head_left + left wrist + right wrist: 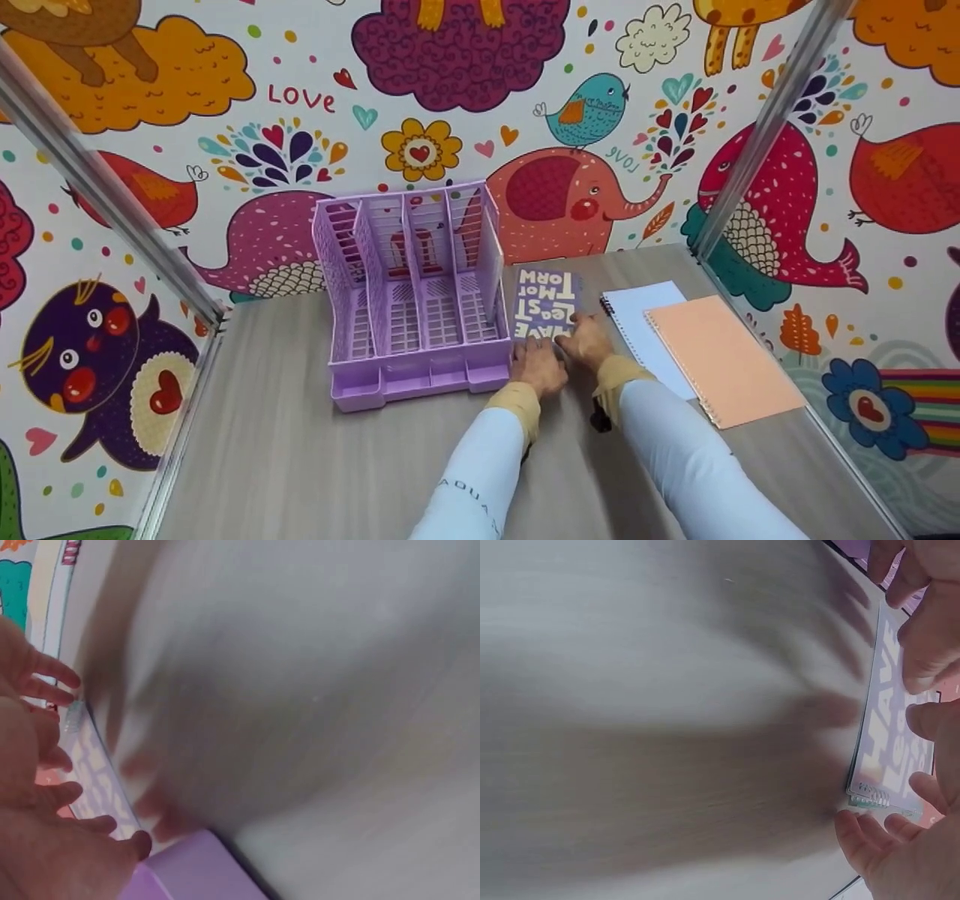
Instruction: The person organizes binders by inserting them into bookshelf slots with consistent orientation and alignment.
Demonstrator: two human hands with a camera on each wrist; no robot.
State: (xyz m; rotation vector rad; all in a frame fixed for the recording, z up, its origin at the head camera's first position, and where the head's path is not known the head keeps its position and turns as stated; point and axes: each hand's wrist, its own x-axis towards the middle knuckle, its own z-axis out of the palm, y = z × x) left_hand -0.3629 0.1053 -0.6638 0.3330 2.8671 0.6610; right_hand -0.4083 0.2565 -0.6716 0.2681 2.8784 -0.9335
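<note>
A small spiral notebook (546, 304) with big white lettering on a purple-grey cover lies flat on the table, right of a purple file organizer (420, 360). My left hand (540, 367) is at the notebook's near edge, by the organizer's front corner, fingers extended over the cover in the left wrist view. At the near right corner is my right hand (589, 341), its fingers beside the spiral binding (870, 796) and its thumb over the cover. Neither hand visibly pinches the notebook. Part of the cover is hidden beneath the fingers.
To the right lie a pale blue spiral notebook (645, 319) and, overlapping it, a peach spiral notebook (724, 360). A thin whitish item (491, 262) stands in the organizer's rightmost slot. Patterned walls (300, 45) enclose the grey wooden table (277, 450).
</note>
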